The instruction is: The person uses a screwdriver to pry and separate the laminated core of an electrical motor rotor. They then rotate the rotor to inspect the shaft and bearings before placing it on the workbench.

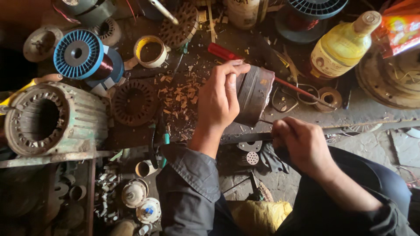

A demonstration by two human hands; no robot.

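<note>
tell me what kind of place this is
Most likely a small motor repair or rewinding workshop. A bare motor housing sits on the cluttered bench, blue wire spools lie nearby, and the left hand steadies a metal motor core while the right hand works at it.

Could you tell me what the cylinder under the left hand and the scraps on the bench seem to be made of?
The cylinder under the left hand looks like dull grey metal: a smooth wall with a faint sheen and rusty specks. The scraps look like pale wood or card chips: tan, matt, flaky.
</note>
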